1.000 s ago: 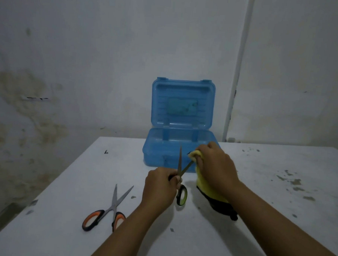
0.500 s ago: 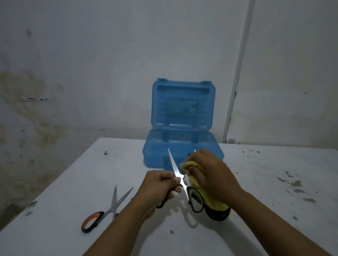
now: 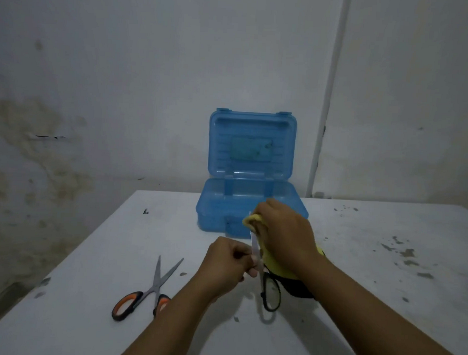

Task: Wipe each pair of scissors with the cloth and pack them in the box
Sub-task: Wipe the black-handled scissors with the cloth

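Left hand [image 3: 227, 264] grips black-handled scissors [image 3: 263, 276], right hand [image 3: 284, 229] bunches yellow cloth [image 3: 274, 261] round the blade, tip hidden, seemingly over the box [image 3: 214, 214].

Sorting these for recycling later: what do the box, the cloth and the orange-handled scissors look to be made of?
Blue box: translucent, glossy plastic, since light passes through its walls. Yellow cloth: soft fabric, crumpled in the right hand; the weave is too small to tell. Orange-handled scissors: pale shiny blades, probably steel, with orange-and-black handles, likely plastic.
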